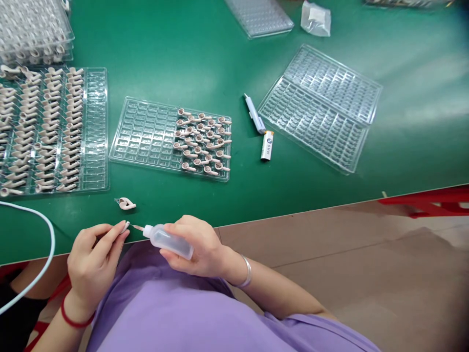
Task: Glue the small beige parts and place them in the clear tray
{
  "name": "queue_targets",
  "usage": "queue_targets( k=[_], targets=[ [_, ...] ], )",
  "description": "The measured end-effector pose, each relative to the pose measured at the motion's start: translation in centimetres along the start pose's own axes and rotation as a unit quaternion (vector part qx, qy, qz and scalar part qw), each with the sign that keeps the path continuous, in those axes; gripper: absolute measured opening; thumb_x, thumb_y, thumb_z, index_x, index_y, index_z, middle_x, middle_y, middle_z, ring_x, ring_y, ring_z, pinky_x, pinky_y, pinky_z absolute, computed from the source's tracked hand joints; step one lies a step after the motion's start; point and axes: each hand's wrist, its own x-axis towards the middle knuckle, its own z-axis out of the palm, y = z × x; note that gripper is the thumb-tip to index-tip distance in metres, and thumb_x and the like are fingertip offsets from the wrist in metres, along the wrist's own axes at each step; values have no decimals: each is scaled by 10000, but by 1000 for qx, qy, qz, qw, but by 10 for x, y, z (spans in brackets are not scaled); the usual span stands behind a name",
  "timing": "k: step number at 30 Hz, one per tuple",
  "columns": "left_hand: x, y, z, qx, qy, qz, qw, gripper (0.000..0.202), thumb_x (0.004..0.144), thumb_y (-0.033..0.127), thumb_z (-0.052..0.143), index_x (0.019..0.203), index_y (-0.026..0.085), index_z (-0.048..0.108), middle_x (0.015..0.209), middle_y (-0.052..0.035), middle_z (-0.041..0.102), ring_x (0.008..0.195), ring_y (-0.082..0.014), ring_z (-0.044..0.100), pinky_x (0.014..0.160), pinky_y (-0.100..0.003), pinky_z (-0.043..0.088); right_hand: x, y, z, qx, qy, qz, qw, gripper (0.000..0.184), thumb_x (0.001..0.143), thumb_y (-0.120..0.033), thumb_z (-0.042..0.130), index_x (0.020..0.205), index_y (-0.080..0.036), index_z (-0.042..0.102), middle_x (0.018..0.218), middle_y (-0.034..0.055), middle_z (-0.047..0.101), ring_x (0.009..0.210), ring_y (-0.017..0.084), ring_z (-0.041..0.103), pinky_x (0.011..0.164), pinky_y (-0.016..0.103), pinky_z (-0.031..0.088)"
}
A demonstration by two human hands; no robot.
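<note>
At the table's near edge, my left hand pinches a small pale plastic part between thumb and fingers, which cover most of it. My right hand is wrapped round a translucent squeeze bottle, tilted so that its thin needle tip points left at the part. Whether tip and part touch, I cannot tell. Just beyond my left hand, a loose beige earphone-like shell lies on the green table. Farther back, a clear tray carries several similar beige pieces in its right half.
A larger tray with rows of beige pieces lies left, below stacked trays. Clear trays lie right, near a pale blue pen-like tool and a white lighter-like item. A white cable loops at left.
</note>
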Motion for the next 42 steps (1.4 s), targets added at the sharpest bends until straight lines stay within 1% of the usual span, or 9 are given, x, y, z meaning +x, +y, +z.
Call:
queue_targets(
  k=[4, 8, 13, 19, 24, 30, 36, 39, 42],
  targets=[
    [0, -1, 0, 1, 2, 2, 1000, 402, 789, 77, 738, 1163, 218, 691, 902, -55, 653, 751, -169, 609, 715, -305, 507, -1, 0, 0, -5, 3, 1, 1000, 418, 854, -256, 623, 1246, -223, 481, 755, 8, 638, 593, 152, 541, 550, 273, 475],
    [-1, -1, -1, 2, -1, -1, 1000, 416, 799, 82, 731, 1182, 237, 682, 907, -52, 653, 755, -169, 613, 714, -306, 509, -1, 0, 1, 1, 0, 4, 1000, 452, 844, -252, 634, 1265, -233, 472, 770, 11, 647, 600, 154, 550, 566, 276, 483],
    [0, 0, -1, -1, 0, -1, 1000, 422, 796, 78, 733, 1183, 237, 682, 904, -51, 652, 754, -168, 613, 713, -305, 511, 0, 0, 1, 4, 2, 1, 1000, 436, 847, -240, 631, 1256, -223, 479, 756, 14, 642, 590, 157, 535, 550, 276, 467],
    [0, -1, -1, -5, 0, -1, 1000, 415, 791, 76, 734, 1175, 226, 690, 903, -56, 655, 752, -170, 611, 716, -307, 507, -2, 0, 0, 2, -4, 4, 1000, 488, 845, -225, 627, 1301, -237, 453, 781, 6, 648, 596, 155, 543, 567, 280, 470],
    [-1, -1, 0, 0, -2, -2, 1000, 407, 789, 75, 737, 1167, 219, 691, 903, -60, 654, 758, -172, 611, 718, -310, 510, -2, 1, 0, 3, -2, 4, 1000, 440, 854, -231, 617, 1268, -224, 470, 754, 9, 643, 583, 156, 530, 553, 277, 460],
    [0, 0, 0, -5, 1, -7, 1000, 382, 830, 121, 708, 1182, 268, 686, 894, -43, 668, 736, -163, 625, 704, -303, 517, -2, 0, 0, -1, -10, 9, 1000, 478, 840, -218, 625, 1285, -241, 452, 782, 5, 652, 591, 154, 547, 574, 282, 472],
    [-1, -1, 0, 2, -1, -5, 1000, 394, 825, 108, 713, 1185, 262, 676, 900, -45, 656, 746, -162, 618, 706, -304, 515, -4, -1, 1, 13, -4, 7, 1000, 459, 841, -218, 630, 1271, -234, 474, 790, 17, 663, 592, 156, 560, 562, 285, 487],
    [0, -1, 0, -5, 0, -3, 1000, 429, 817, 93, 718, 1206, 268, 667, 908, -47, 650, 754, -168, 612, 712, -312, 510, -2, -2, -6, 48, 23, 51, 997, 456, 830, -232, 658, 1257, -218, 498, 897, 55, 686, 666, 162, 609, 604, 290, 522],
    [-2, -6, -2, -34, 3, -6, 999, 489, 799, 76, 730, 1245, 266, 662, 932, -66, 656, 768, -188, 603, 741, -344, 486, 6, 1, -18, 35, 67, 114, 991, 445, 810, -229, 680, 1228, -214, 529, 1019, 85, 690, 837, 193, 658, 741, 330, 553]
  ],
)
